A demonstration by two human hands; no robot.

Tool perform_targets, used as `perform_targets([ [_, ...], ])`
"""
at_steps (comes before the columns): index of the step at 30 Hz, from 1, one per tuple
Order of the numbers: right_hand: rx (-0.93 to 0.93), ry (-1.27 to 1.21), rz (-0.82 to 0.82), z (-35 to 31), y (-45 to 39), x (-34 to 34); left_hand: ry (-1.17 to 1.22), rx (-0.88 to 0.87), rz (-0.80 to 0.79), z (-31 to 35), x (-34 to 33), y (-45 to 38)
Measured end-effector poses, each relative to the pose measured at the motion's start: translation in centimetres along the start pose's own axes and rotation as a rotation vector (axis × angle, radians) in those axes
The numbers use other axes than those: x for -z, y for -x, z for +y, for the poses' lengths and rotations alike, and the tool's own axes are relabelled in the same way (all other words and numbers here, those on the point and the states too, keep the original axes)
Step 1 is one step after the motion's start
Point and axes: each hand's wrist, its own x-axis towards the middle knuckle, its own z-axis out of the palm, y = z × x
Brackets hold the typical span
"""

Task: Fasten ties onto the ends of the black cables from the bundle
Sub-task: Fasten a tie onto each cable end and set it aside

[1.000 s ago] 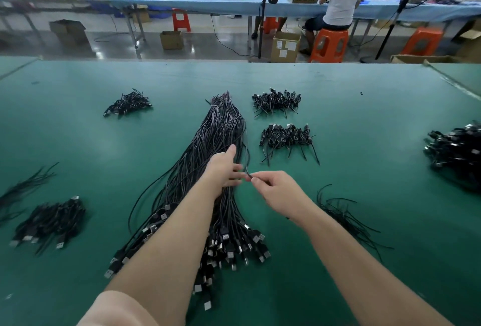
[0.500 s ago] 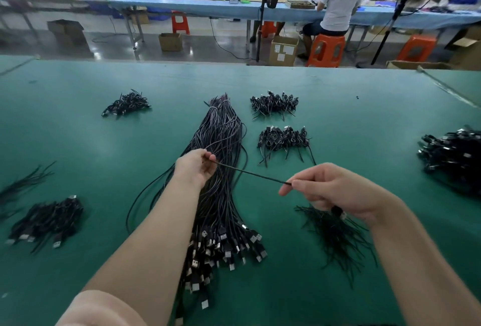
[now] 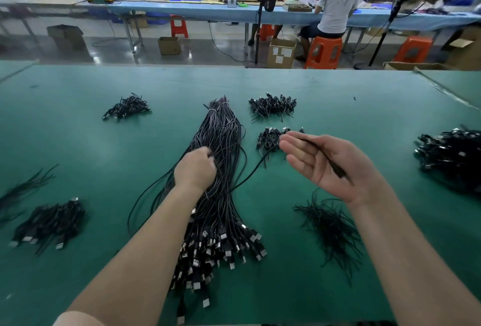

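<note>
Currently: one cable (image 3: 250,173) being drawn from the bundle (image 3: 221,169) at frame centre. Left hand (image 3: 195,169) curled into the bundle; right hand (image 3: 328,161) open-fingered, cable across its palm. Next: a tie to be fetched from the loose ties (image 3: 330,232), lower right.

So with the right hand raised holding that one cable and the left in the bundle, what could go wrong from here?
1. The cable trails back under the big cable bundle; pulling may drag neighbours along.
2. The right hand holds it loosely across nearly straight fingers, so it could slip.
3. The loose ties lie tangled under the right forearm, easily scattered.
</note>
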Motion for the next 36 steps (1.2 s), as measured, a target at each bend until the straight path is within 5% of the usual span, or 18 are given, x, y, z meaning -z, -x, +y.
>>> perform_targets([
  [2,-0.038,-0.010,-0.052,0.8,-0.4,-0.7,0.385,-0.192,0.063,3.1,1.6,0.5],
  [4,-0.080,0.009,-0.048,1.6,-0.8,-1.4,0.632,-0.430,-0.046,5.8,3.4,1.8],
  [7,-0.115,-0.044,0.001,2.5,-1.3,-1.6,0.630,-0.657,-0.220,7.9,5.4,3.9],
  [12,-0.118,0.025,0.107,3.5,-1.7,-1.1,0.463,-0.704,-0.372,8.7,6.0,5.4],
  [19,-0.028,0.216,0.164,5.4,-2.4,-2.3,0.522,-0.434,-0.124,10.5,3.2,5.8],
  [22,-0.031,0.254,0.153,5.8,-2.2,-2.3,0.729,-0.330,-0.120,10.6,2.6,5.6],
  [31,0.023,0.899,0.139,7.1,-2.0,-0.2,1.565,-0.033,-0.592,8.9,3.0,4.5],
  [36,-0.081,0.622,-0.123,7.1,-2.0,1.2,1.783,-0.147,-0.853,7.6,3.7,4.5],
])
